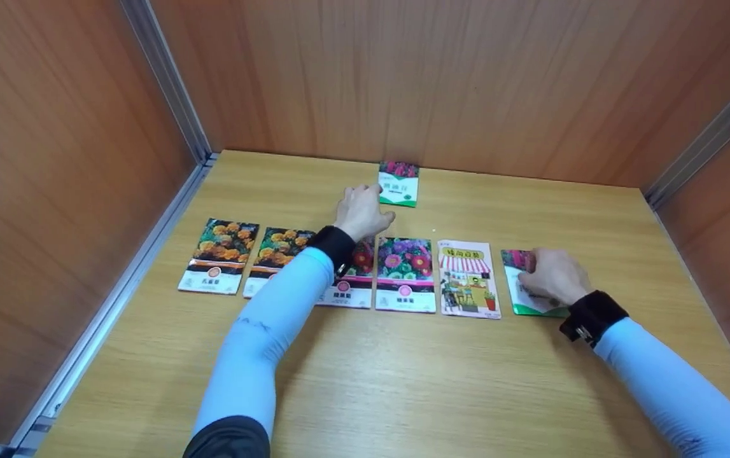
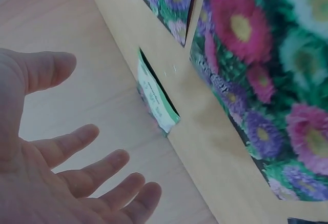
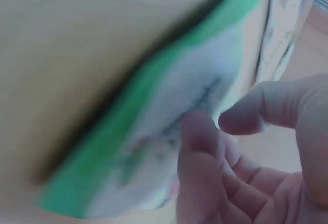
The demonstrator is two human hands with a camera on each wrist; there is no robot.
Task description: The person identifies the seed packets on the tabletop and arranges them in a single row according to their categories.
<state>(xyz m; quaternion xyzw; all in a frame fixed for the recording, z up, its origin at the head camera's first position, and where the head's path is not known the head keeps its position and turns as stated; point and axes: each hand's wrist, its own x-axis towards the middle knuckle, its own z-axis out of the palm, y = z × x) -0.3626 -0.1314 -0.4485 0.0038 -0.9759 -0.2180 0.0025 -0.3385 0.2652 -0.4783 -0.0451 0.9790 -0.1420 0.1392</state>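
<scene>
A white and green seed packet [image 1: 403,194] with pink flowers lies at the back of the table. Beside its left edge is my left hand [image 1: 362,213], fingers spread. The left wrist view shows that hand [image 2: 77,167] with nothing in it, apart from the packet [image 2: 154,98]. At the right end of the front row, my right hand [image 1: 555,275] is over a similar green and white packet [image 1: 520,296]. In the right wrist view its fingertips [image 3: 200,131] are at the packet's face [image 3: 159,96], thumb slightly apart from the index finger.
Left to right in the row lie two orange-flower seed packets [image 1: 218,254], two with pink and purple flowers [image 1: 405,273], and one with a striped-awning shop picture [image 1: 468,280]. My left forearm crosses over part of the row. Wooden panels [image 1: 435,83] enclose the table [image 1: 403,381].
</scene>
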